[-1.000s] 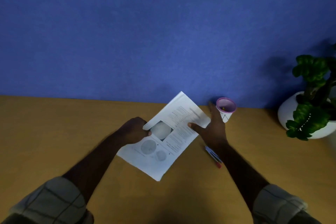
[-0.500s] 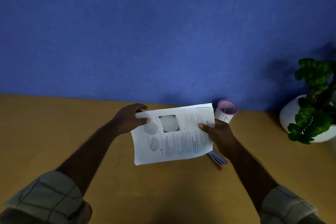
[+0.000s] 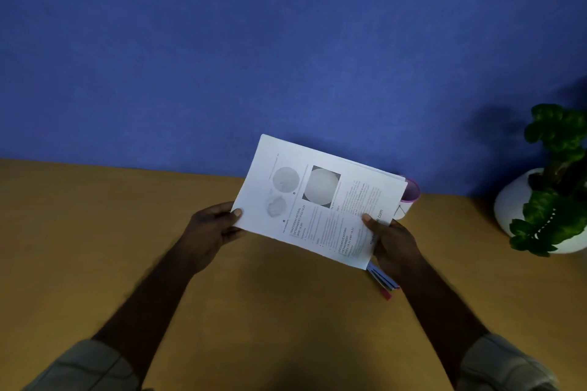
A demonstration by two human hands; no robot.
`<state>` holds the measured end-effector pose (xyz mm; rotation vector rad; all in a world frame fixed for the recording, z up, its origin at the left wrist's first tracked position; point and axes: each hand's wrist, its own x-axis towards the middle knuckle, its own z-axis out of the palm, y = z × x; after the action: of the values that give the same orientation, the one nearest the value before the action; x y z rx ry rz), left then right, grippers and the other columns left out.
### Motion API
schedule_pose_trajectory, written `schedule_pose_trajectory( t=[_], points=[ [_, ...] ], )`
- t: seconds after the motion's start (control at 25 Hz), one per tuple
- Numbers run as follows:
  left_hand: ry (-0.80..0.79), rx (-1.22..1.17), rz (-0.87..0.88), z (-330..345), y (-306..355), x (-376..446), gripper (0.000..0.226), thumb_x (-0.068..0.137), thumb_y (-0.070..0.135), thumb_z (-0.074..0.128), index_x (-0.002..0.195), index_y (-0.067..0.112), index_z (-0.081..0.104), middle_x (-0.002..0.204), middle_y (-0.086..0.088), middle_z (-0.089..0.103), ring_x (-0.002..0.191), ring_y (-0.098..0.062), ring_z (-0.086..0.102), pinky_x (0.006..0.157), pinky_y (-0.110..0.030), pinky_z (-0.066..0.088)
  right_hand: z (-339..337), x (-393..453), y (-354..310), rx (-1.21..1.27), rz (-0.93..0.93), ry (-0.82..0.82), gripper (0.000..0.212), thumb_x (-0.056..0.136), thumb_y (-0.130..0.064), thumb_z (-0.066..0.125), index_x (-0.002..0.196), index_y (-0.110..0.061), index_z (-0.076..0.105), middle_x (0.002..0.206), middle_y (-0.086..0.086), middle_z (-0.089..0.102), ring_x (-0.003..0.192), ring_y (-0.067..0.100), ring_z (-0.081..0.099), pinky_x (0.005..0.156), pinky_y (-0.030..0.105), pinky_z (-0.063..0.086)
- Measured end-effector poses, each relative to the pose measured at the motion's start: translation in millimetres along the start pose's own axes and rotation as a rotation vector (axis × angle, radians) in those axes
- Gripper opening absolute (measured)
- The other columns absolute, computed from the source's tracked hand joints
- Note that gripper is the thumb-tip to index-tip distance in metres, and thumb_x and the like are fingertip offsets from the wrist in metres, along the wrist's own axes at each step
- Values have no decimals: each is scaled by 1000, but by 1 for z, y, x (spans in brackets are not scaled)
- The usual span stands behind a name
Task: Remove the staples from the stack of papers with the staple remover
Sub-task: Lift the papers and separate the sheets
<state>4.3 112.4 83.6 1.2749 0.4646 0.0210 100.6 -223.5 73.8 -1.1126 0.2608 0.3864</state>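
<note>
— Brown wood is what the table [image 3: 95, 232] is made of, and a blue wall [image 3: 254, 41] stands right behind it.

— What sits on the table?

— A white pot with a green plant [image 3: 552, 200] is far on the right. A small cup with a pink rim [image 3: 409, 197] peeks out behind the papers. Some blue and pink pens [image 3: 382, 279] lie under the right hand.

— Where is the stack of papers [image 3: 317, 200]?

— Up in the air over the table, tilted. It is white, with grey round pictures and tiny words on top.

— Who holds it?

— The left hand [image 3: 212, 228] pinches the left corner, thumb on top. The right hand [image 3: 394, 241] grips the lower right edge, thumb on the page.
</note>
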Motion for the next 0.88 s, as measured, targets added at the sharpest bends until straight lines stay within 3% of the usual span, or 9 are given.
schedule_pose_trajectory(
  t=[0.28,0.4,0.56,0.64,0.76,0.88],
  points=[
    [-127,94,20,-2,10,6,37,93,-2,60,129,4,62,122,-11,72,113,-25,68,82,-25,59,-10,1,-2,-85,-63,19,25,89,-1,64,109,-15,67,110,2,75,94,28,73,81,49,57],
    [-231,119,69,-4,13,6,48,89,-6,64,135,9,59,127,-10,69,118,-26,66,93,-32,57,-14,1,-1,-87,-66,27,23,89,-2,64,107,-15,67,110,2,75,93,27,73,77,46,57],
    [-255,249,163,1,19,4,58,83,-4,73,132,23,61,123,-6,72,112,-23,69,84,-26,58,-17,2,0,-82,-77,1,24,89,-1,63,108,-16,67,111,3,74,95,28,73,72,43,59],
    [-243,252,159,4,27,5,52,85,3,73,130,27,62,124,-5,72,111,-22,70,83,-28,58,-17,2,1,-69,-95,-28,26,89,-1,62,110,-16,67,114,3,73,98,27,72,72,41,60],
    [-229,205,85,10,41,10,30,99,28,59,127,24,66,129,-7,69,112,-25,69,91,-41,56,-16,0,2,-73,-139,-71,28,89,-1,62,113,-14,67,117,2,72,102,26,71,77,42,60],
    [-164,339,49,20,46,15,34,94,38,63,119,16,70,119,-6,73,107,-25,71,89,-44,57,-15,-3,2,-215,-195,-117,25,87,-3,65,110,-13,70,113,5,73,99,27,71,74,40,60]
  ],
)
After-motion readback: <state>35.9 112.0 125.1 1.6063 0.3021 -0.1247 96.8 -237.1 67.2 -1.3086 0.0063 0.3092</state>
